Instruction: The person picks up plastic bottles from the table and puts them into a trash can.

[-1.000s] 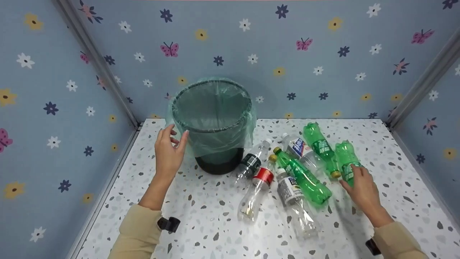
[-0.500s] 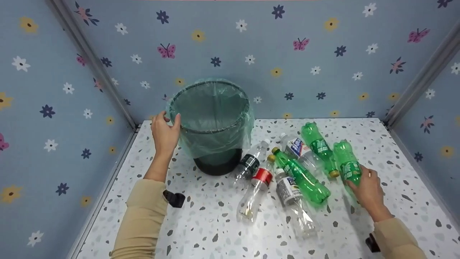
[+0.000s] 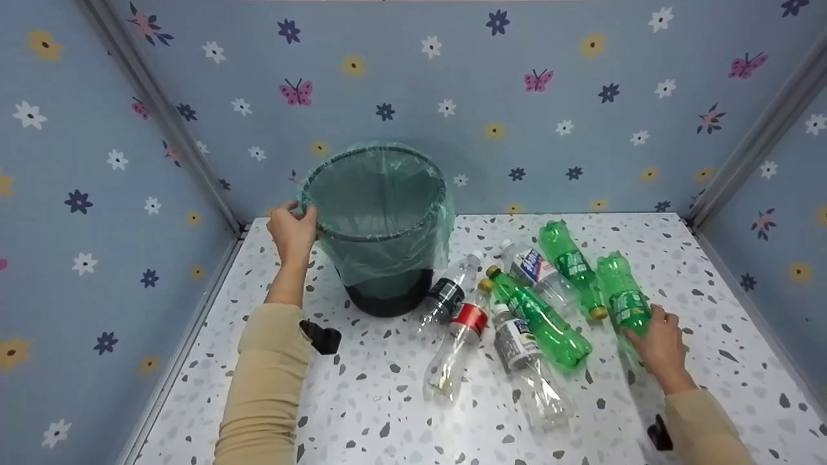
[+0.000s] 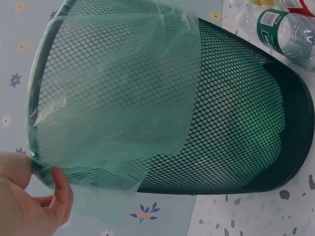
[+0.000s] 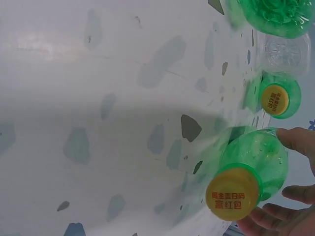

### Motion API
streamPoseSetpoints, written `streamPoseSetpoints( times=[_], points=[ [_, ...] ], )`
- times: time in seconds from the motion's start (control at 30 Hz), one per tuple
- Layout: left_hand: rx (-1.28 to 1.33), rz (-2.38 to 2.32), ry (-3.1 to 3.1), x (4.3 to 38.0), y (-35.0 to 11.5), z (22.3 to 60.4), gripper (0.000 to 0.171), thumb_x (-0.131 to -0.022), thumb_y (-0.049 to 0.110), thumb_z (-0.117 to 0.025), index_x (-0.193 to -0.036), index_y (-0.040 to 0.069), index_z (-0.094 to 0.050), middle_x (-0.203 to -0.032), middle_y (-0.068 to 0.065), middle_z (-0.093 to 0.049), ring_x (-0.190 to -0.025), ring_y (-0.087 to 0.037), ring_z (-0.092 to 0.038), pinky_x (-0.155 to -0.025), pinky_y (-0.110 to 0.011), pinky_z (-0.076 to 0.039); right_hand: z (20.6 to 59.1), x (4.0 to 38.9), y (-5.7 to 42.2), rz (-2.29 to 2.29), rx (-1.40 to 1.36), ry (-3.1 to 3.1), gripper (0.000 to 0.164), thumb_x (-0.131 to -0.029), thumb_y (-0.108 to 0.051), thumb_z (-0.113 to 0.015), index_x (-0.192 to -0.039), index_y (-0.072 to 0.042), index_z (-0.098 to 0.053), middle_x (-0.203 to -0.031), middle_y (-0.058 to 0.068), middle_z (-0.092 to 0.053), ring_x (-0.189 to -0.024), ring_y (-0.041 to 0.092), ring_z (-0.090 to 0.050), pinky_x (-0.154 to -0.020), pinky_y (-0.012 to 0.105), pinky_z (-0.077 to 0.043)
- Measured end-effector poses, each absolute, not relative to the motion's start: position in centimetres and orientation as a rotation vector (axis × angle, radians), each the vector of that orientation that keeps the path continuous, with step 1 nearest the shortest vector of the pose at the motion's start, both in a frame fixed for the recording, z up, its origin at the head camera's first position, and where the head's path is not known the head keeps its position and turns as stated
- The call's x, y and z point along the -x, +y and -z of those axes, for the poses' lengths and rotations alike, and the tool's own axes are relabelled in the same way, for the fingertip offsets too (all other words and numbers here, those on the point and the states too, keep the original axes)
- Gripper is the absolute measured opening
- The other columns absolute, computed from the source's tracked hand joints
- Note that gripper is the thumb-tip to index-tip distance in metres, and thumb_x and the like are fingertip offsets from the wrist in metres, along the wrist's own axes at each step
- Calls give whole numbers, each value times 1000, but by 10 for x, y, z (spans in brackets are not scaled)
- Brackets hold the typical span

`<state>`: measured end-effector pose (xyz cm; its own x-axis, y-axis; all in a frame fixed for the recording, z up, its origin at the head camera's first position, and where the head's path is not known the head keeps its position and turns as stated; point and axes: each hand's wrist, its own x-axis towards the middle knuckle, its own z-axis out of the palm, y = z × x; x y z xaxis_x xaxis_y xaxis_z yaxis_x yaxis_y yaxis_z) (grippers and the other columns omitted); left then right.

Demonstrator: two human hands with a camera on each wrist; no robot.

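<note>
At my far end of the feed, a person's left grip (image 3: pixel 292 236) pinches the rim of a mesh bin (image 4: pixel 241 113) dressed in a green liner (image 4: pixel 128 88), upright near the patterned wall (image 3: pixel 245 45). Across the speckled counter (image 3: pixel 362 413), the right grip (image 3: pixel 660 345) holds the near end of a green bottle (image 3: pixel 621 297), thumb on one side, fingers on the other (its yellow cap (image 5: pixel 233 195) faces my right wrist camera). That bottle is on its side, farthest right; I see six other bottles (image 3: pixel 541 323) lying between it and the bin.
</note>
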<state>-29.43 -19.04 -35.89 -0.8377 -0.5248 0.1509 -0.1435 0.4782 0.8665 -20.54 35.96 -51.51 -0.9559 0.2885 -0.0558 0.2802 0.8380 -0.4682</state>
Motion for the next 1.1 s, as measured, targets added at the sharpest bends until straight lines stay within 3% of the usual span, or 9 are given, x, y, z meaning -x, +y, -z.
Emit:
streamPoseSetpoints(
  times=[0.6,0.7,0.8,0.87,0.93,0.97,1.0,1.03,1.1],
  points=[
    [-613,1621,-2020,298,-188,367,36,-83,12,-57,-118,1,-57,-93,-9,-53,-79,-14,-50,-59,-20,-40,523,206,365,-846,543,-2999,79,-77,-19,-65,-131,13,-17,-113,39,-30,-101,51,-36,-78,57,-33],
    [-635,1664,-1981,299,-188,369,36,-84,10,-57,-118,2,-57,-98,-12,-54,-85,-17,-51,-67,-25,-43,522,207,365,-863,580,-3006,81,-76,-17,-66,-133,12,-16,-115,38,-29,-104,50,-35,-82,57,-30],
    [-601,1732,-1898,340,-212,415,36,-81,18,-64,-115,10,-61,-97,-9,-56,-86,-16,-51,-69,-33,-46,522,208,366,-872,594,-3005,81,-76,-16,-67,-133,11,-16,-117,38,-29,-106,51,-34,-84,57,-29],
    [-583,1782,-1866,345,-216,422,36,-80,18,-65,-115,12,-61,-97,-9,-56,-86,-17,-52,-69,-35,-46,523,207,367,-876,586,-2995,81,-75,-15,-67,-133,11,-17,-117,38,-29,-106,51,-33,-85,58,-30],
    [-551,1853,-1820,343,-219,423,35,-79,16,-65,-113,10,-62,-92,-8,-57,-81,-16,-53,-64,-33,-46,524,206,368,-879,571,-2985,81,-75,-14,-68,-134,10,-18,-117,39,-29,-106,52,-33,-85,58,-30],
    [-560,1885,-1815,324,-209,403,34,-81,8,-62,-114,4,-61,-92,-11,-57,-81,-18,-53,-63,-28,-46,524,206,369,-878,562,-2980,81,-75,-14,-68,-134,10,-18,-117,39,-29,-106,52,-33,-85,58,-30],
    [-509,1921,-1753,337,-216,419,33,-79,12,-65,-111,7,-63,-86,-6,-57,-75,-14,-52,-58,-25,-45,524,205,370,-876,558,-2976,81,-75,-14,-68,-134,10,-18,-117,39,-29,-106,52,-33,-85,58,-30],
    [-540,1891,-1784,320,-206,400,32,-79,11,-65,-111,7,-63,-87,-8,-57,-77,-16,-52,-61,-27,-46,523,204,371,-873,553,-2972,80,-75,-14,-68,-134,10,-18,-117,39,-30,-106,52,-33,-85,58,-30],
    [-564,1867,-1786,320,-206,399,32,-78,11,-65,-110,8,-64,-87,-8,-57,-76,-16,-52,-61,-27,-46,521,202,372,-866,537,-2963,80,-75,-13,-67,-134,10,-19,-117,39,-30,-107,52,-32,-85,58,-30]
  ],
)
